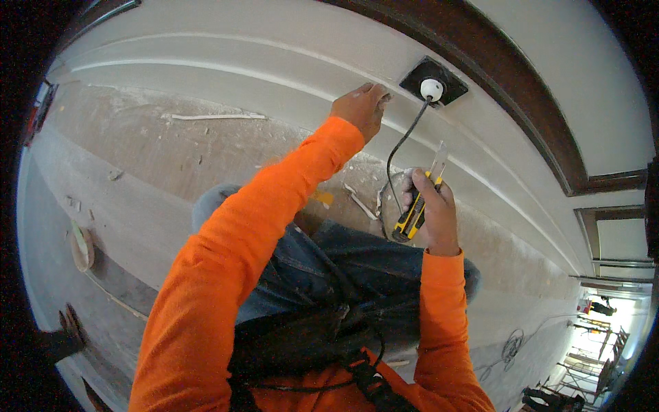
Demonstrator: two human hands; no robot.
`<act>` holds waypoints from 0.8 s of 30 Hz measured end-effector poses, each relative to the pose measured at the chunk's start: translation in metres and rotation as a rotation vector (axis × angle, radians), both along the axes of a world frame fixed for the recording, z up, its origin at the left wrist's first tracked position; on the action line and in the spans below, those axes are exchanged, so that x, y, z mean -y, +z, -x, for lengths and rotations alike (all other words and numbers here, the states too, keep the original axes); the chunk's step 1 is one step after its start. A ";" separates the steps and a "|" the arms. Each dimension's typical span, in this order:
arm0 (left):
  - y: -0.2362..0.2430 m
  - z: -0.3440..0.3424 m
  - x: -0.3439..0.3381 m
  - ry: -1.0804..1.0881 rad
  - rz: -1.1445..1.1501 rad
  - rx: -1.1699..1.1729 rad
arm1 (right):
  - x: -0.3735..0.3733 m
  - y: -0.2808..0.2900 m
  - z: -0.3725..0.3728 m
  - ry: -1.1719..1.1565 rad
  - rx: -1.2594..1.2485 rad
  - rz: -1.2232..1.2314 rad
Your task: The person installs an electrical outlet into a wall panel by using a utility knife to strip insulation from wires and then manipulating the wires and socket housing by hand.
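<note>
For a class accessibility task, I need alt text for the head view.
A person's right hand holds a yellow-and-black utility knife while the left hand is close to pale wall molding. Nearby, a dark cable hangs from a white fitting in a black wall plate.

The head view looks down from the person's own head, through the left of two side-by-side fisheye lenses, upright and unmirrored. It faces across the jeans-clad legs [329, 264] to the lower part of a pale wall [274, 19], close enough that orange sleeves [237, 237] loom from the lower edge, with left hand [360, 110] and right hand [430, 209] beyond. The lens bends the moulding [206, 51] into an arc and reaches a distant bright area [597, 336] at lower right.
</note>
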State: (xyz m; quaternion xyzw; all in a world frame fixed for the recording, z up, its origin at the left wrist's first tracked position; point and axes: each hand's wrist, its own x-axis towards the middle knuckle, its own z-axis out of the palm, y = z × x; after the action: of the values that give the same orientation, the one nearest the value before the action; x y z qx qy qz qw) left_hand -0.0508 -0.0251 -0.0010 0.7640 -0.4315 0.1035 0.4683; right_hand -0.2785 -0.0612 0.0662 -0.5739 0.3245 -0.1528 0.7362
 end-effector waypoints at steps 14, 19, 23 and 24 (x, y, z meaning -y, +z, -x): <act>0.028 -0.003 0.000 0.063 0.206 -0.001 | -0.002 -0.002 -0.001 -0.035 -0.012 0.031; 0.017 -0.010 0.005 0.067 0.014 0.065 | -0.002 -0.004 0.000 0.027 -0.010 0.059; 0.010 -0.009 -0.007 0.037 0.125 0.056 | 0.001 -0.007 0.000 0.021 0.020 0.064; 0.013 -0.012 -0.004 0.027 0.187 0.100 | 0.001 -0.007 -0.001 0.006 0.032 0.038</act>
State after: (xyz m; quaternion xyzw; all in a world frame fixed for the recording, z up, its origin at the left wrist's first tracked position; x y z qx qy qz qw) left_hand -0.0385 -0.0208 0.0123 0.7165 -0.4325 0.1877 0.5142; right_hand -0.2777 -0.0624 0.0596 -0.5864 0.3080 -0.1661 0.7305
